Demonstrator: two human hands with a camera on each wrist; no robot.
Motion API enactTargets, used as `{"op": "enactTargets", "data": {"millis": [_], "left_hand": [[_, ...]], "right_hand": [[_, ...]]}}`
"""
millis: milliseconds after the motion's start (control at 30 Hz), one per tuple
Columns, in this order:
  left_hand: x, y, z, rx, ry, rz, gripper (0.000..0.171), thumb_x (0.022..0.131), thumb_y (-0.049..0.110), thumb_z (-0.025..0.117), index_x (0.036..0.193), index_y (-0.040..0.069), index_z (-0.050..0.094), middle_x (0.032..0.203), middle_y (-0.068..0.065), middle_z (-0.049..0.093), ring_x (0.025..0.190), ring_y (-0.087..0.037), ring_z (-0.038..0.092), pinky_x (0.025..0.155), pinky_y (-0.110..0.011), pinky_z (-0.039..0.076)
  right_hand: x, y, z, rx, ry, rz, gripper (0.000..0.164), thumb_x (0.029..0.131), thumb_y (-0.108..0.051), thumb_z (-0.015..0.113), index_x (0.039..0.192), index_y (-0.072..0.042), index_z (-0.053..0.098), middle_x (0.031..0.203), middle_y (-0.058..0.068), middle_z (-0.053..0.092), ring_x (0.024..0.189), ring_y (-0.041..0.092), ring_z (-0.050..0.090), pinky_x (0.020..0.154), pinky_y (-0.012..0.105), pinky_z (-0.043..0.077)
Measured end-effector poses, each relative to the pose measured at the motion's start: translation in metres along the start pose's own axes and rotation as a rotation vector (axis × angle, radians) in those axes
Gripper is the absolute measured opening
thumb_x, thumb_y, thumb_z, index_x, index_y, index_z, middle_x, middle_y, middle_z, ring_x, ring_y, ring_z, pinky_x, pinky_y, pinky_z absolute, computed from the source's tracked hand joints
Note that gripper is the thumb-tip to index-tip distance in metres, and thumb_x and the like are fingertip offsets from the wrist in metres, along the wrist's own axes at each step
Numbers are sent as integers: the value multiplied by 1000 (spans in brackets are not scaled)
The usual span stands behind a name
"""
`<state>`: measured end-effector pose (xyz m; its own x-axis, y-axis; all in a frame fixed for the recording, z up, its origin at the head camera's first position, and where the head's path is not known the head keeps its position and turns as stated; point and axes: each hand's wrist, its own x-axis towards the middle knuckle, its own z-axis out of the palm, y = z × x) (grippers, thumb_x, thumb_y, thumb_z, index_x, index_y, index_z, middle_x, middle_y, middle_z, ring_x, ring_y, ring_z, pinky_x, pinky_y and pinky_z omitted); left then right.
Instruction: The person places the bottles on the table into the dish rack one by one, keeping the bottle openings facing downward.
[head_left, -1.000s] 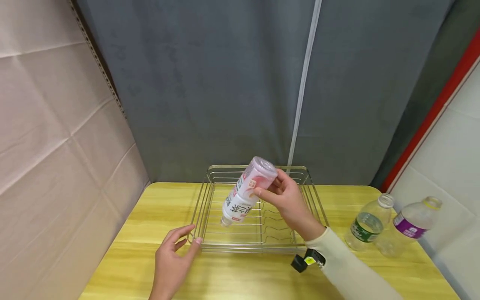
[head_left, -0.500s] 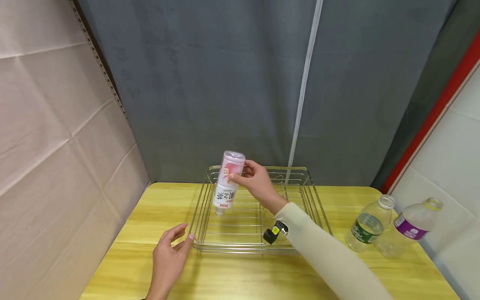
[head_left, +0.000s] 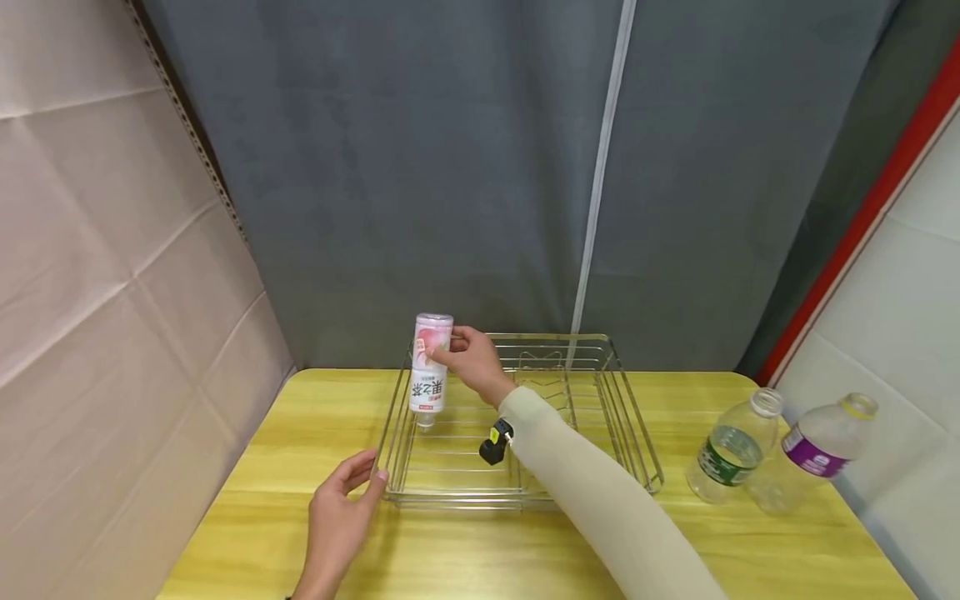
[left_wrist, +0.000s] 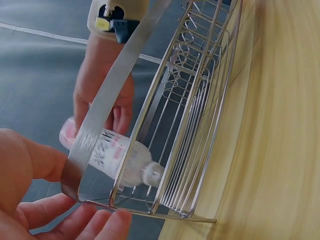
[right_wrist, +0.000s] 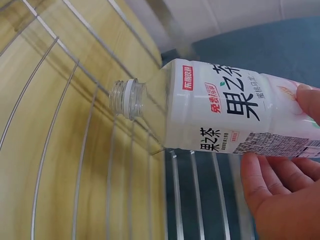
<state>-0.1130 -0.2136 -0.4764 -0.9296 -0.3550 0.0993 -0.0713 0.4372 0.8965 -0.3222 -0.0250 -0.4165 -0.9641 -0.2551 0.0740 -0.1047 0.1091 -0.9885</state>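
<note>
Upside down, a pink-and-white plastic drink bottle (head_left: 429, 371) hangs over the rear left of a wire dish rack (head_left: 480, 502), its capless neck downward. My right hand (head_left: 472, 358) grips the bottle near its pink base, thumb on one side and fingers on the other. In the right wrist view the clear threaded neck (right_wrist: 129, 99) sits just above the wires. At the rack's front left corner, my left hand (head_left: 341, 508) holds the rim; in the left wrist view its thumb (left_wrist: 47, 161) lies by the flat metal band and its fingertips (left_wrist: 112, 227) curl beneath.
Two clear uncapped bottles stand at the right of the wooden table (head_left: 480, 558): a green-labelled bottle (head_left: 731, 454) and a purple-labelled bottle (head_left: 816, 454). Behind the rack hangs a grey curtain (head_left: 420, 183). A pale cloth wall (head_left: 127, 333) bounds the left side.
My right hand has carried the bottle left across the rack and turned it from slanted to nearly upright, neck down. The left hand stays at the corner, having shifted slightly.
</note>
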Motion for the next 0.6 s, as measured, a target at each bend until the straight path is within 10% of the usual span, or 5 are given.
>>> {"op": "enactTargets", "data": {"millis": [600], "left_hand": [[-1, 1, 1, 1, -17, -38, 42, 100, 21, 75, 141, 14, 67, 134, -15, 72, 125, -34, 69, 113, -68, 44]], "right_hand": [[15, 20, 15, -63, 46, 53, 60, 90, -18, 84, 143, 0, 62, 120, 15, 76, 103, 24, 74, 89, 35, 63]]}}
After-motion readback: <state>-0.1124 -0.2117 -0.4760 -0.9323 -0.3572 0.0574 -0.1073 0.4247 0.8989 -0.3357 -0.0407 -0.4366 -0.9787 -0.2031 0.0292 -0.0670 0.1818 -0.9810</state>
